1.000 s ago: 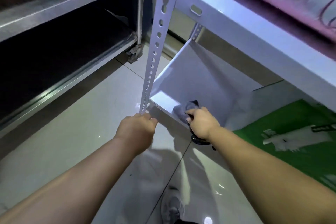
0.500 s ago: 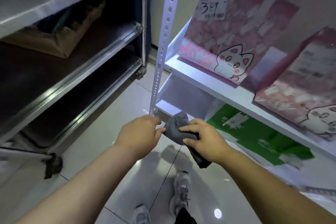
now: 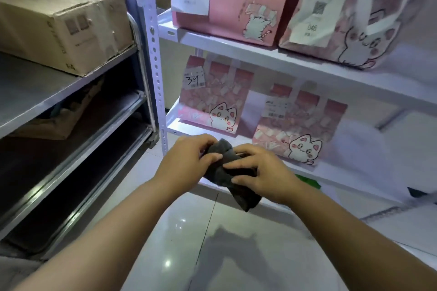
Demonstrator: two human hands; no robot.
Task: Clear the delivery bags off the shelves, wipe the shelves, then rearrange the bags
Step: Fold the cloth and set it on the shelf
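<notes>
Both my hands hold a dark grey cloth [image 3: 230,172] in front of the white shelf unit [image 3: 238,47]. My left hand [image 3: 186,163] pinches its left end. My right hand [image 3: 264,172] grips its right part, and a tail of cloth hangs below. On the upper shelf stand a pink cat bag [image 3: 236,0] labelled 366 and a paler cat bag [image 3: 354,14]. The shelf below carries two pink cat bags, one tagged 34 [image 3: 212,99] and one to its right [image 3: 298,125].
A white perforated upright [image 3: 151,38] stands at the shelf's left corner. To the left is a grey metal rack [image 3: 42,92] with a cardboard box [image 3: 59,19] on top and brown packaging lower down. A green bag [image 3: 309,182] shows on the bottom shelf. Glossy tiled floor [image 3: 189,231] lies below.
The view has risen from the bottom shelf to the upper shelves. My left hand left the upright and took the cloth's end; both hands came up with the cloth.
</notes>
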